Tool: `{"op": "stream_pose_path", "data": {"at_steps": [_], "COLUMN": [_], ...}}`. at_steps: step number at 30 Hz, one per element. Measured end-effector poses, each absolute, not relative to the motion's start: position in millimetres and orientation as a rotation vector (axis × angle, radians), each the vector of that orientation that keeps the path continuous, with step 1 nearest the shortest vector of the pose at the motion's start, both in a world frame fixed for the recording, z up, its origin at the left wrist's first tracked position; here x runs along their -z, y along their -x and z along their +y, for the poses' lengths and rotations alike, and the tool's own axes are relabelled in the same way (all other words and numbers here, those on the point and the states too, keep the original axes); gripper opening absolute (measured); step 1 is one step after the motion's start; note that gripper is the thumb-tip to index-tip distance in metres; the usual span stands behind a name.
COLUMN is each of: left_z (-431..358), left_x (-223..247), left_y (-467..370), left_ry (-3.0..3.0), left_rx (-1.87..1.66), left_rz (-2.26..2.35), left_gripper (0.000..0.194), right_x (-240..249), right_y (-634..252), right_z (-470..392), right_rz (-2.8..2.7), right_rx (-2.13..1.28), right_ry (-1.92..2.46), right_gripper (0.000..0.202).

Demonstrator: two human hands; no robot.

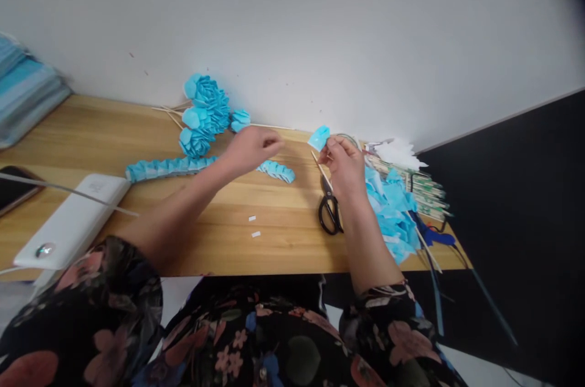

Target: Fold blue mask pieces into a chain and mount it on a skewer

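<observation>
A small light-blue paper petal (pixel 319 138) is pinched between the thumb and fingers of my right hand (pixel 343 166), held above the table near the wall. My left hand (pixel 252 148) hovers to its left with the fingertips pressed together; whether anything is in them is too small to tell. Under my left wrist runs a long row of folded blue petals (pixel 158 169), partly hidden by the arm. Just behind this hand lies a small blue paper flower (pixel 240 119) on a thin stick. Black-handled scissors (pixel 328 213) rest beneath my right hand and forearm.
Finished blue paper flowers (pixel 205 108) on sticks lie at the back left. Crumpled blue paper (pixel 393 210), a blue glue gun (pixel 439 236) and green-patterned packets (pixel 427 192) crowd the right. A white power bank (pixel 75 216), a phone (pixel 16 191) and two white scraps (pixel 256 234) are also here.
</observation>
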State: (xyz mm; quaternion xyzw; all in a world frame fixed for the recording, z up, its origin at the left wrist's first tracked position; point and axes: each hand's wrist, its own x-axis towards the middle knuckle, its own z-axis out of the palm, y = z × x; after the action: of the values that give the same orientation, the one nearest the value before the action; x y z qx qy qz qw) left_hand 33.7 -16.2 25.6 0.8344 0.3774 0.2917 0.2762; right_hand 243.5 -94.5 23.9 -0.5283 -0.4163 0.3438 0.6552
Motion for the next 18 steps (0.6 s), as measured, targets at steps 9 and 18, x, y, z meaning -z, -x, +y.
{"op": "stream_pose_path", "data": {"at_steps": [9,18], "left_z": [23,19], "left_x": [9,26], "left_y": [-105,-104], "left_ry": [-2.651,-2.548], "left_rx": [-0.060,-0.070], "left_rz": [0.885,0.723], "left_gripper": [0.015,0.009], "right_x": [-28,-26], "right_y": [-260,-260], "right_z": [-121,-106], "right_rz": [-0.915,-0.925], "right_rx": [-0.732,-0.766], "right_ry": [1.269,1.278], "right_gripper": [0.031,0.032]}}
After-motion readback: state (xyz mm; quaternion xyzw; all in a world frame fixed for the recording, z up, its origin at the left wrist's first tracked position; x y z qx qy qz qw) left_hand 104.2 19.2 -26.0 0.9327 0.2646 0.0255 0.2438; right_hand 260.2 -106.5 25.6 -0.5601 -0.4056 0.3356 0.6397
